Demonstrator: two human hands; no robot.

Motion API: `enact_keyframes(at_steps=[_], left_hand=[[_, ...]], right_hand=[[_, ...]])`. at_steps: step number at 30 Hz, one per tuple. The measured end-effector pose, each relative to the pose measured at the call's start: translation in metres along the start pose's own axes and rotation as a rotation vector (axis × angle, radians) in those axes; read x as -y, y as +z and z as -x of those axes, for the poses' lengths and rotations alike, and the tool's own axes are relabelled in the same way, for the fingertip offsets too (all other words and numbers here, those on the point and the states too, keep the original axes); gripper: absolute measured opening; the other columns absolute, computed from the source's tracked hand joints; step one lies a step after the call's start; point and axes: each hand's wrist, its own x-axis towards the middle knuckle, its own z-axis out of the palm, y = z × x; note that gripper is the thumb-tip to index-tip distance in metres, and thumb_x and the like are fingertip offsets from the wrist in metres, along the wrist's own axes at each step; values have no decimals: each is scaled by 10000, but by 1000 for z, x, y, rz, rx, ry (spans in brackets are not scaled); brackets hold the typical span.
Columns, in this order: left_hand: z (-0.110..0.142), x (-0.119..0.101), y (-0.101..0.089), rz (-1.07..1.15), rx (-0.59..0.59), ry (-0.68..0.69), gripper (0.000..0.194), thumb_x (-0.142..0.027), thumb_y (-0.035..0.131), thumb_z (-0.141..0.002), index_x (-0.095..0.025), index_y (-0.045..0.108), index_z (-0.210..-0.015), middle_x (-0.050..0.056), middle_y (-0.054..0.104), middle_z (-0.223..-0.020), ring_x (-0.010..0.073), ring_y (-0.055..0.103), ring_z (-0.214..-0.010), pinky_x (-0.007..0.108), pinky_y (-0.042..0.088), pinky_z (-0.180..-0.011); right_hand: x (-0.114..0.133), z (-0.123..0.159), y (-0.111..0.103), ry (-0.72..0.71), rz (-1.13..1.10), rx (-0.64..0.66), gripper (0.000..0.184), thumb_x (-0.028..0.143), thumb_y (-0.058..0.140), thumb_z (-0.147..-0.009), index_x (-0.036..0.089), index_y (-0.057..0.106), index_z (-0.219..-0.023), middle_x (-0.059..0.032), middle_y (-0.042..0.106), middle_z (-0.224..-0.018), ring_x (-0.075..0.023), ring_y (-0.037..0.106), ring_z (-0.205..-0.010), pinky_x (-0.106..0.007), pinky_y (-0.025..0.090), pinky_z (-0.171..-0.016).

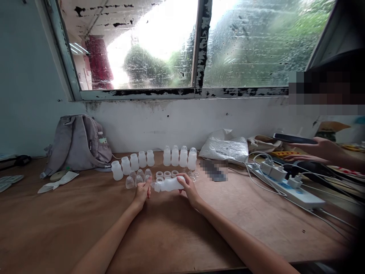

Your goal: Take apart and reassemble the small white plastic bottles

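A frosted white baby bottle (pixel 170 184) lies sideways in the air above the table, its teat end pointing left. My right hand (pixel 188 189) is closed around the base of it. The fingers of my left hand (pixel 142 193) are closed in a pinch at the clear teat (pixel 154 185). Behind my left hand stand several clear dome caps (pixel 130 182). White collar rings (pixel 167 174) lie just beyond the bottle, partly hidden by it. Small clear teats or rings (pixel 195 174) sit past my right hand.
Several open bottles (pixel 134 162) stand in a row at the back left, and several capped bottles (pixel 184 156) at the back. A grey backpack (pixel 81 142), a silver bag (pixel 225 146) and a power strip (pixel 299 192) surround them. Another person's hand (pixel 325 148) holds a phone (pixel 295 138).
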Motion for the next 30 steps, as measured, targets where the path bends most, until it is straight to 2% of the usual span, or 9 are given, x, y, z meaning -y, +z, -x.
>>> enact_keyframes(at_steps=[2, 5, 9, 13, 16, 20, 23, 27, 30], left_hand=[[-2, 0, -3, -4, -20, 6, 536, -516, 374, -760, -184, 298, -346, -46, 308, -288, 65, 321, -298, 203, 258, -387], [-1, -1, -5, -89, -2, 99, 504, -504, 405, -759, -171, 356, -384, -50, 340, -311, 65, 326, -325, 202, 269, -408], [6, -2, -2, -254, 79, 201, 480, -492, 433, -756, -161, 379, -413, -55, 361, -344, 69, 349, -371, 201, 284, -440], [12, 1, 6, -322, 203, 210, 447, -477, 447, -754, -156, 418, -445, -51, 415, -376, 72, 386, -396, 198, 315, -465], [15, 2, 10, -299, 297, 201, 379, -464, 462, -752, -150, 511, -547, -29, 516, -463, 87, 456, -447, 199, 349, -481], [19, 0, 14, -272, 352, 192, 316, -446, 497, -740, -151, 606, -759, 20, 621, -650, 126, 553, -581, 221, 417, -552], [22, -5, 16, -248, 289, 225, 300, -415, 516, -738, -172, 593, -898, 41, 633, -799, 146, 576, -679, 242, 451, -603], [16, -15, 22, -233, 30, 362, 325, -357, 527, -743, -196, 502, -1025, 60, 556, -997, 145, 564, -758, 257, 472, -622], [0, -23, 32, -304, -1, 508, 366, -317, 559, -727, -203, 465, -1061, 68, 491, -1048, 160, 538, -842, 268, 477, -647]], right_hand=[[2, 0, 0, -36, -22, -22, 288, 421, 521, -714, 189, 533, -883, -21, 519, -808, -138, 518, -691, -196, 435, -443], [1, -2, -2, -1, -92, -97, 288, 421, 522, -715, 190, 521, -886, -21, 513, -821, -129, 519, -668, -196, 443, -433], [-4, -6, -4, 173, -283, -160, 295, 461, 495, -727, 198, 494, -861, -1, 516, -738, -102, 510, -511, -223, 452, -395], [-5, -9, -4, 328, -434, -206, 312, 475, 492, -734, 200, 463, -878, 13, 523, -655, -99, 493, -428, -228, 442, -357], [-4, -9, -1, 394, -516, -195, 313, 463, 491, -743, 191, 451, -891, 14, 533, -616, -100, 494, -404, -223, 438, -351], [-2, -6, 2, 443, -586, -151, 320, 457, 479, -755, 161, 463, -875, 4, 542, -585, -106, 505, -405, -221, 440, -359], [0, -4, 4, 449, -586, -126, 295, 437, 462, -771, 166, 457, -888, 10, 545, -583, -104, 498, -387, -217, 425, -349], [1, -1, 7, 432, -602, -67, 307, 453, 456, -774, 172, 449, -900, 4, 558, -625, -99, 506, -406, -222, 439, -385], [2, 1, 10, 412, -587, -23, 349, 499, 418, -781, 173, 451, -901, -7, 557, -652, -102, 518, -440, -232, 454, -425]])
